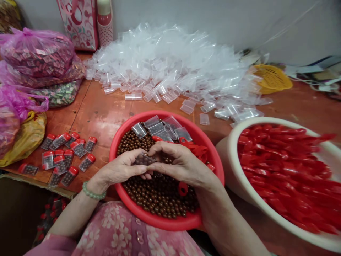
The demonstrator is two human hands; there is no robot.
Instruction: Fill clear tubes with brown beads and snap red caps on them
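Observation:
Over a red basin [210,145] of brown beads [149,201], my left hand [119,167] holds a small clear case [144,160] with dark beads in it. My right hand [176,161] is at the case's right end, its thumb and fingers curled close together; whether they pinch something is hidden. Empty clear cases [163,129] rest on the beads at the basin's back. Red plastic pieces [198,151] lie along its right side. Filled cases with red caps [60,164] are scattered on the wooden table [98,113] at the left.
A white tub [234,156] of red pieces [287,174] stands at the right. Behind the basin spreads a large heap of clear cases [170,64], beside a yellow basket [274,78]. Pink bags [39,53], a patterned bag [80,25] and a bottle [104,25] are back left.

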